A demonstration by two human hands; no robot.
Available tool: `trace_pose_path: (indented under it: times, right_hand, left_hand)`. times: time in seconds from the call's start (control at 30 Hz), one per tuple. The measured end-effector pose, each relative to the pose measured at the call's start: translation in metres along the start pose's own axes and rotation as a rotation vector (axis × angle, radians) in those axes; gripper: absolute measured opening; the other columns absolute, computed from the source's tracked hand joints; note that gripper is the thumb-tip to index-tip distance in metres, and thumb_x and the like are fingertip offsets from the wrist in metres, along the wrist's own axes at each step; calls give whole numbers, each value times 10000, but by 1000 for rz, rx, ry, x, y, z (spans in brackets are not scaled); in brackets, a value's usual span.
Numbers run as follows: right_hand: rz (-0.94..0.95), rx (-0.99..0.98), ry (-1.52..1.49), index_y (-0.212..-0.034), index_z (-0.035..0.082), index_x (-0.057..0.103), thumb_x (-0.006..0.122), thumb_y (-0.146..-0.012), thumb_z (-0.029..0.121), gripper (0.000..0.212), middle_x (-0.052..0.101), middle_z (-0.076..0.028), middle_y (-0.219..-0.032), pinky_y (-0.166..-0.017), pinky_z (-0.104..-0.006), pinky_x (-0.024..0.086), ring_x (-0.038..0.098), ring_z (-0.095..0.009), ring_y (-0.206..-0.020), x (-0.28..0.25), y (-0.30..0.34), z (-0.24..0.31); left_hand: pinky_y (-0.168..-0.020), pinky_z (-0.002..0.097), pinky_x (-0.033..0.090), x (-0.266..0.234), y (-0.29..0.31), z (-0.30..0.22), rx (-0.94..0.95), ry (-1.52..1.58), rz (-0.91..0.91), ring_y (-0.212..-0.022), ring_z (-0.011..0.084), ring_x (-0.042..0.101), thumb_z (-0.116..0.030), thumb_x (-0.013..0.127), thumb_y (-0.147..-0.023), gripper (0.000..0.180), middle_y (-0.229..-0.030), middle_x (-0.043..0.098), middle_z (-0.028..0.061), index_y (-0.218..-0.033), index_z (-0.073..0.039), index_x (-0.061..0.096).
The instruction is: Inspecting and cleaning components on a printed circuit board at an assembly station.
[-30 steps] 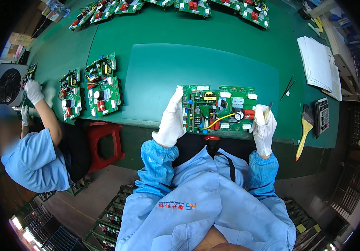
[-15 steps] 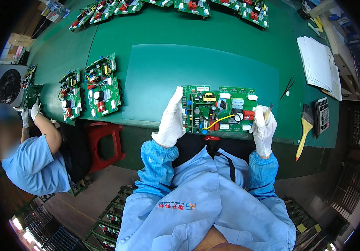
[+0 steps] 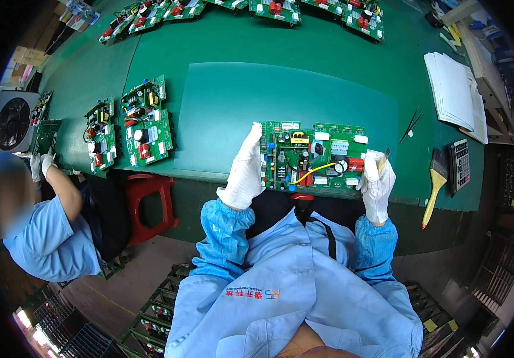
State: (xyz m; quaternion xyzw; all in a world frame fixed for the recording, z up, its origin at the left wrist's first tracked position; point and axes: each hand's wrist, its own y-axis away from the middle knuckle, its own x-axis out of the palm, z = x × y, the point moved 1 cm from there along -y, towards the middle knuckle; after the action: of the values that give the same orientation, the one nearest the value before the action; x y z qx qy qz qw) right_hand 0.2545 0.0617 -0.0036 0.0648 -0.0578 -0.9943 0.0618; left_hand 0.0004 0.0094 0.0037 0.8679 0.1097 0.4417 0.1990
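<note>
Left hand (image 3: 244, 167): is gripping the left edge of the circuit board (image 3: 328, 158)
Right hand (image 3: 377, 186): is clasping a slim tool (image 3: 383, 157), touching the right edge
Yellow wire (image 3: 312, 171): is probably needing fingers clear

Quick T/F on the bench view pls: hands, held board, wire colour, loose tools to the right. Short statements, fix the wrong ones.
1. The left hand and right hand are at opposite ends of the held circuit board. True.
2. The right hand has nothing but the board in it. False: it also has a slim tool, too small to identify.
3. A yellow wire runs across the held circuit board. True.
4. The paintbrush lies right of the calculator. False: it lies left of it.
5. The tweezers lie on the white papers. False: they lie on the green tabletop, left of the papers.
</note>
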Motion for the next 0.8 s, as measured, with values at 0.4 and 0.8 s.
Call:
trace_pose_path:
  times: [0.4,0.8]
  right_hand:
    - [-6,-3,13,-987,-11,609,627,-925,313,330,518,2,-645,-414,-218,330,460,-60,-459,0,0,2]
    - [-8,-3,-12,-999,-7,618,624,-927,321,336,524,9,-642,-413,-205,309,453,-50,-457,0,2,3]
  left_hand:
    - [-901,356,523,-5,-4,5,15,38,2,-1076,186,613,-486,485,-970,542,-1229,598,76,-1301,-56,512]
    - [-894,361,520,-5,-5,4,15,33,17,-1056,192,621,-485,507,-962,531,-1213,611,75,-1280,-60,535]
